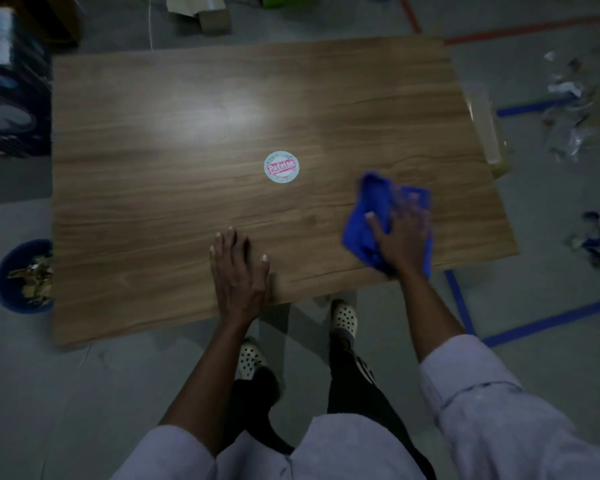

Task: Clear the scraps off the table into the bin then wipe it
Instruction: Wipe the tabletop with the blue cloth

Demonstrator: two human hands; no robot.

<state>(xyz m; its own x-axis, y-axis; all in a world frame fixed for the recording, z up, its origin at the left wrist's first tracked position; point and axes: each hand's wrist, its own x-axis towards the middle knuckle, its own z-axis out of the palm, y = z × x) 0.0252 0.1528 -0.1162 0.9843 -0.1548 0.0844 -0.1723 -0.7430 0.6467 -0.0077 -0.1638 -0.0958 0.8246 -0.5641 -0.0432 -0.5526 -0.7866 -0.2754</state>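
Obs: right hand (400,237) flat, fingers spread, pressing blue cloth (369,202) at near right corner of surface (187,133); left hand (238,271) flat, released, braced at near edge. Risk: the ungripped cloth slips off the edge mid-stroke, or snags on the central sticker (281,167).

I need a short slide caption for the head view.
Right hand presses a blue cloth on the table; left hand rests flat.

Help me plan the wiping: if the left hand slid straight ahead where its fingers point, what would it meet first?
Nothing, it seems: the left hand points across bare table; the round sticker lies just right of that line.
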